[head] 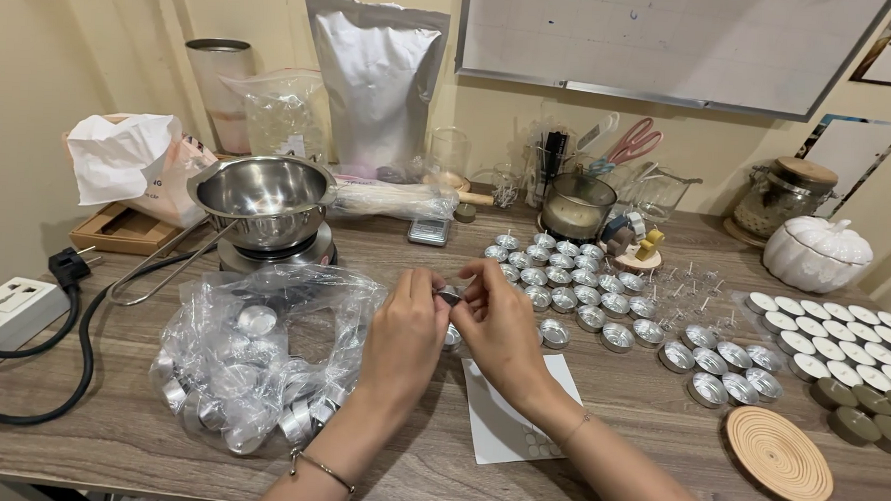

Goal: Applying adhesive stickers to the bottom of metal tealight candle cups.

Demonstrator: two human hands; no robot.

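Both hands meet above the middle of the wooden surface (426,460). The left hand (407,334) and the right hand (497,323) each pinch 1 small metal cup (450,296) between thumb and fingertips; each grip is clenched on that cup, which is held clear of the surface, between the two hands. What sits inside the cup cannot be made out.

Directly below the left hand lies a clear plastic bag (261,358) holding many more empty metal cups. Under the right wrist lies a white sheet (503,413), flat on the surface. Just right of the hands, a group of metal cups (574,281) stands in rows, with a further cluster (721,368) nearer the round wooden coaster (779,455). Loose wicks on small bases (694,291) lie between those groups.

At the far right, rows of filled white candles (842,343) stand beside darker filled ones (864,414). A steel pouring pot (263,197) rests on a scale (275,255) behind the bag. A silver pouch (378,82) leans on the wall. A white power strip (2,311) with a black cable (70,364) sits at the left edge. A white pumpkin-shaped jar (816,252) stands at the right rear.
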